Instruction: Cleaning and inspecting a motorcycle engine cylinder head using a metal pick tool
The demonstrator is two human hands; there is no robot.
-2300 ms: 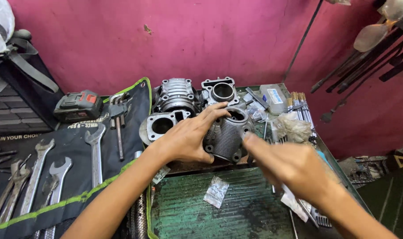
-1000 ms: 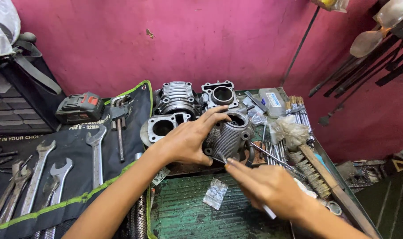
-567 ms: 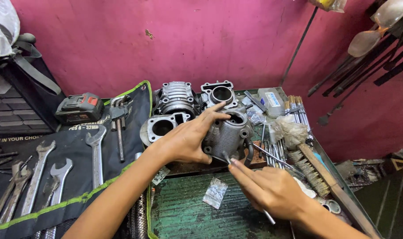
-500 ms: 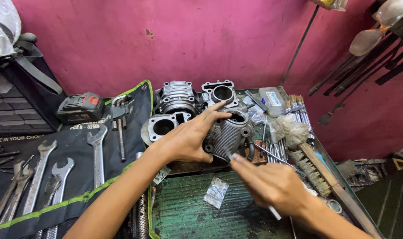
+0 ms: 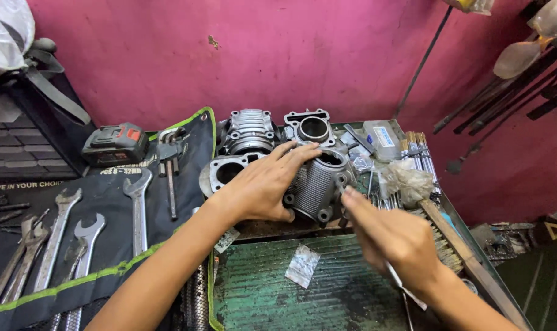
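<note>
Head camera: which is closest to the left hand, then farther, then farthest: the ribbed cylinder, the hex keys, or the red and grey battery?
1. Ribbed cylinder: under the left hand, touching.
2. Hex keys: left, on the tool roll.
3. Red and grey battery: farthest left, near the wall.

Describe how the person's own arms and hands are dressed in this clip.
Both forearms are bare, with no sleeves in view. The left hand and right hand wear no gloves. No watch, ring or bracelet shows on either wrist or on the fingers. The right hand is slightly blurred.
</note>
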